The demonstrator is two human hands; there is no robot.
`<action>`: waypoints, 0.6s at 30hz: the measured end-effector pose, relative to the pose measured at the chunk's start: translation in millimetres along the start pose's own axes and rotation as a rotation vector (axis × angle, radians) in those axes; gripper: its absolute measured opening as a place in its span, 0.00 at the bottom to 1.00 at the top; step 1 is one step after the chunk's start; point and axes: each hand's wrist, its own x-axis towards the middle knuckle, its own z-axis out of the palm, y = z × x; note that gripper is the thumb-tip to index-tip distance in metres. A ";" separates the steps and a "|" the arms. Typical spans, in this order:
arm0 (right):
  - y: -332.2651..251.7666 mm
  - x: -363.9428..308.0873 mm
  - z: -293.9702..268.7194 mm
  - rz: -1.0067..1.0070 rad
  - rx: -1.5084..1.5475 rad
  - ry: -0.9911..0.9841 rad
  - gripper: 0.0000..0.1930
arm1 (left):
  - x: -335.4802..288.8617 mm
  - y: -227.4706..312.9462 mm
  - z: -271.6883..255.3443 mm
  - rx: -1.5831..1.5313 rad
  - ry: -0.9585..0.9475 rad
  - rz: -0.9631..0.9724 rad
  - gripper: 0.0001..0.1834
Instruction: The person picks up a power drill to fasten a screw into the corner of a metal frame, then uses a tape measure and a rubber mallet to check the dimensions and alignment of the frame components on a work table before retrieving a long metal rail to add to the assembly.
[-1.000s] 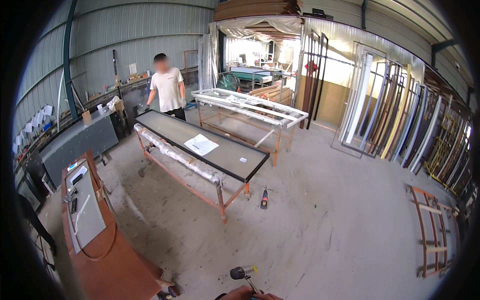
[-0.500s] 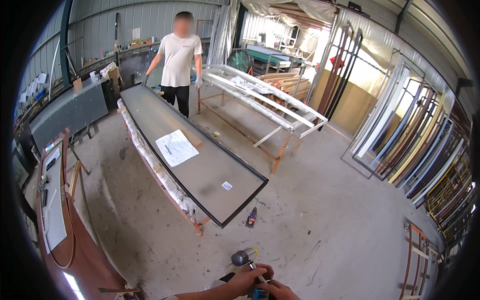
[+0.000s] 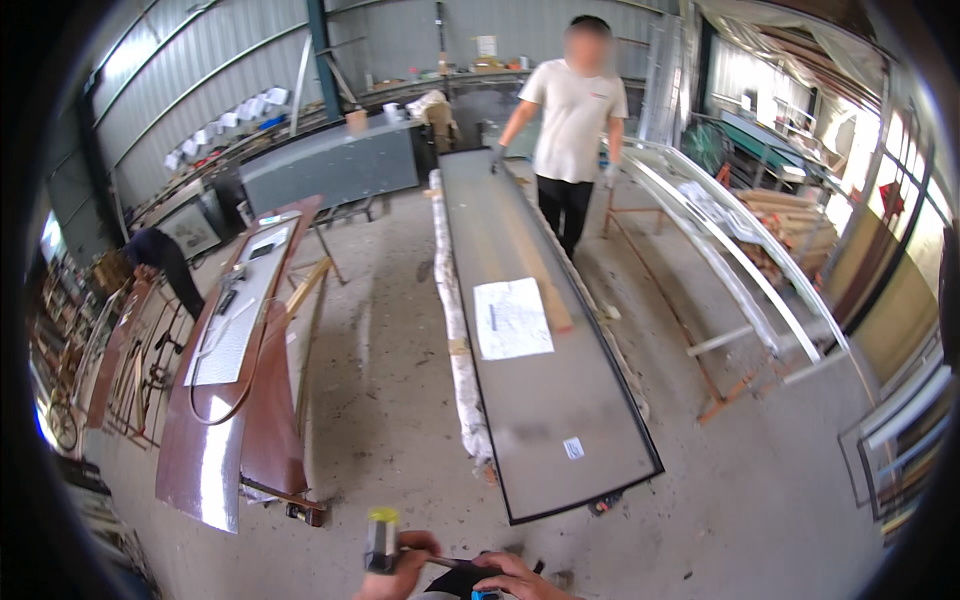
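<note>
At the lower edge, my left hand (image 3: 405, 568) is closed round the handle of a mallet (image 3: 382, 542). Its blocky grey-black head has a yellow end and points up, left of my fingers. Beside it to the right, my right hand (image 3: 520, 575) curls over a small blue object (image 3: 484, 595), mostly cut off by the frame edge. Ahead of both hands lies a long grey panel (image 3: 530, 410) in a black frame. A printed paper sheet (image 3: 513, 318) and a small white label (image 3: 572, 448) lie on it.
A co-worker (image 3: 575, 120) in a pale T-shirt and gloves stands at the panel's far end, one hand on it. Left, a brown glossy panel (image 3: 200, 440) carries tools and a hose; another person (image 3: 165, 265) bends behind it. Right, a white frame (image 3: 740, 240) rests on a rusty stand.
The view has swung right to left, so the panel now lies ahead and the brown panel shows fully. The mallet's head has moved to the left of my hands; my hands are further apart.
</note>
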 end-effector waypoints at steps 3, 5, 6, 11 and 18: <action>36.8 27.6 8.1 0.032 0.444 -0.072 0.40 | -13.7 -25.5 -40.2 -0.071 0.261 0.166 0.10; 24.8 59.5 5.9 0.278 1.094 -0.096 0.37 | -17.0 -41.6 -64.1 -0.124 0.257 0.099 0.12; 31.2 71.2 11.5 0.400 1.166 -0.035 0.35 | -15.7 -54.9 -67.6 -0.189 0.299 0.040 0.13; 81.2 140.3 31.6 0.602 1.440 0.031 0.26 | 28.7 -93.9 -106.4 -0.184 0.258 -0.122 0.06; 111.8 279.6 66.7 0.857 1.397 0.386 0.20 | 135.4 -69.7 -217.3 -0.169 0.017 -0.001 0.07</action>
